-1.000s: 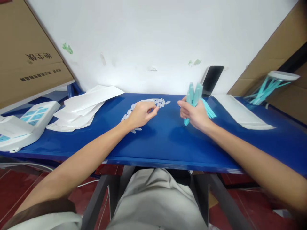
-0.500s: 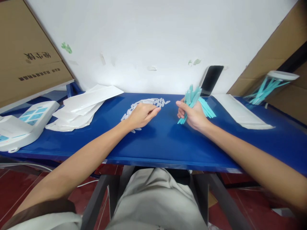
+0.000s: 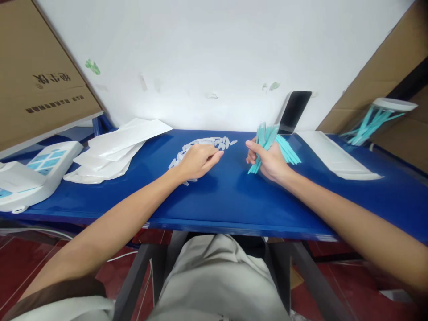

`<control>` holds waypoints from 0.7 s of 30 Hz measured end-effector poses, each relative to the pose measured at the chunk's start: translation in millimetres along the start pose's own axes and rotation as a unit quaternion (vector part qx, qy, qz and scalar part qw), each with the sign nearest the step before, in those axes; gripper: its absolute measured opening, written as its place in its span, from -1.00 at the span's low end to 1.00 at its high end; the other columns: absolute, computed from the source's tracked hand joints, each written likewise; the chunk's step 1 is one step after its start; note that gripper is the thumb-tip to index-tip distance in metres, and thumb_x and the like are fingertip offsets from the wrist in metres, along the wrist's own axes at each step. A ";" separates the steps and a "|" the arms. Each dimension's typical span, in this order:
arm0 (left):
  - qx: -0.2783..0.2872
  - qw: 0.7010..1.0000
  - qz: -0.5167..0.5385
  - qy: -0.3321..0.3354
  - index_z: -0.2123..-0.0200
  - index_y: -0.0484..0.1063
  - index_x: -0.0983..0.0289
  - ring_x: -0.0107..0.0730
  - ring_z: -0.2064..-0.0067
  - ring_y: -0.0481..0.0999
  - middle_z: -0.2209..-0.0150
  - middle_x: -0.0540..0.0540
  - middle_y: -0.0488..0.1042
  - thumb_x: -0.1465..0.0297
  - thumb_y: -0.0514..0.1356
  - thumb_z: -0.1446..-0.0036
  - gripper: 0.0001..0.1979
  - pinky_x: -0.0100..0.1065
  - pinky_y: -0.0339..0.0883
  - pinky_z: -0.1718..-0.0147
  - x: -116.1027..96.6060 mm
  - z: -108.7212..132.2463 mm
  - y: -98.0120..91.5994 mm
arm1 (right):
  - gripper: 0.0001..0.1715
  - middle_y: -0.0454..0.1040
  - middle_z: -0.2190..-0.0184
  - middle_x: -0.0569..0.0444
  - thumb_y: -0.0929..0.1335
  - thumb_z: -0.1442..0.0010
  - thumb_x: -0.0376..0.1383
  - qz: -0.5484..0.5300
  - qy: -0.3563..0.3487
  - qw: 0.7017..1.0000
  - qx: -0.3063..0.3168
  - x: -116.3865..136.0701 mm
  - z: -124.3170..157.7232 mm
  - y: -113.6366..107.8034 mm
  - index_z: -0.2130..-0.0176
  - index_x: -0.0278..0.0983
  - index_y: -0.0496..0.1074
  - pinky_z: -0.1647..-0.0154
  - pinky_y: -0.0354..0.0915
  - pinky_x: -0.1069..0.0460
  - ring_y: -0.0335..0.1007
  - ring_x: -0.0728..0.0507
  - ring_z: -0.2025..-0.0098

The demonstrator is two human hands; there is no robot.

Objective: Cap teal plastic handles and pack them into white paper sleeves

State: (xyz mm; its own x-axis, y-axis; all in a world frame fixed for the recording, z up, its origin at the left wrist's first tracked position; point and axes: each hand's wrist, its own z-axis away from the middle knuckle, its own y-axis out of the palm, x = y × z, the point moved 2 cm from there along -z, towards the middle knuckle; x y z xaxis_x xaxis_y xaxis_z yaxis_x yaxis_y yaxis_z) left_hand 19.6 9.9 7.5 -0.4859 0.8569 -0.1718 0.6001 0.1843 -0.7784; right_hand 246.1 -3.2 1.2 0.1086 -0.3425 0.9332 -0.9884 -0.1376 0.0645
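Note:
My left hand (image 3: 199,161) rests over a pile of small translucent white pointed caps (image 3: 219,141) on the blue table. Its fingers are curled under and the thumb is pressed against them. Whatever they hold, if anything, is hidden. Gripped in my right hand (image 3: 269,158) is an upright bundle of thin teal sticks (image 3: 257,165), their upper ends looking pale and translucent. Behind that hand, more teal sticks (image 3: 288,150) lie fanned on the table.
White paper packets (image 3: 115,149) and a white device with blue panels (image 3: 50,167) stand at left. A phone (image 3: 294,111) leans on the wall. To the right are a flat white pouch (image 3: 341,156) and a clear tub of teal sticks (image 3: 371,122).
The top of the stick bundle in my right hand has dipped slightly. My left hand stays in place over the white caps.

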 end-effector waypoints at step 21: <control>0.008 1.000 0.014 -0.008 0.47 0.41 0.28 -0.40 0.46 0.37 0.51 0.04 0.44 0.28 -0.04 -0.47 -0.54 -0.30 0.17 0.37 0.0 2.2 1.8 | -0.48 0.09 0.70 0.34 0.60 -0.06 -0.07 -0.010 0.023 0.999 0.023 -11.4 6.5 3.0 0.46 -0.17 0.24 0.64 0.01 0.07 -0.04 0.06 0.67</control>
State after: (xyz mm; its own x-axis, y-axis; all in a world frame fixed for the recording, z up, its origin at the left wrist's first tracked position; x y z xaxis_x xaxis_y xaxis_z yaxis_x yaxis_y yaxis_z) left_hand 19.3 9.2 4.8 -0.4794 0.8536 -0.2039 0.6031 0.1516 -0.7831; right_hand 242.6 -5.7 -11.5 0.1219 -0.2971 0.9470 -0.9799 -0.1876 0.0672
